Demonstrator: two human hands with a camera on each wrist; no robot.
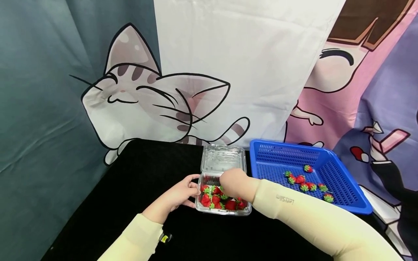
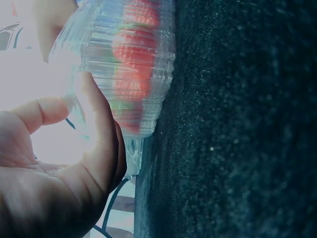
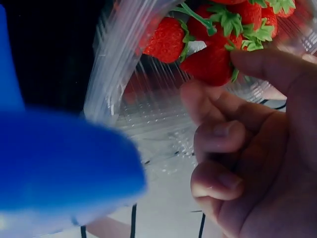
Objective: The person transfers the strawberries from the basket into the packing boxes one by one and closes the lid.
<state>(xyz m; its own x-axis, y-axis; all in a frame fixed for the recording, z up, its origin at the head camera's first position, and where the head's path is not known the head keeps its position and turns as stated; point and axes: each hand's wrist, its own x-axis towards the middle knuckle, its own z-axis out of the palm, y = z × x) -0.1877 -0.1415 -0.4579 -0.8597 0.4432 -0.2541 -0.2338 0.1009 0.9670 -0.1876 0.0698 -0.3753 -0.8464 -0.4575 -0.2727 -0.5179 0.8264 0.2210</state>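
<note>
A clear plastic clamshell box (image 1: 223, 212) stands with its lid (image 1: 223, 158) folded back, and several red strawberries (image 1: 216, 199) with green leaves lie inside. My left hand (image 1: 181, 193) holds the box by its left side; the left wrist view shows curled fingers against the ribbed wall (image 2: 94, 39). Over the box's back right part is my right hand (image 1: 235, 183). In the right wrist view, its thumb and forefinger pinch a strawberry (image 3: 210, 65) among the others, while the remaining fingers curl inward. From the head view, the back of the hand hides that strawberry.
Right of the box, a blue plastic basket (image 1: 347, 174) contains several more strawberries (image 1: 300, 179). Both containers stand on a black cloth-covered table (image 1: 130, 188). Behind it hangs a curtain (image 1: 248, 54) printed with cartoon figures. The basket's rim (image 3: 69, 158) comes close to the right hand.
</note>
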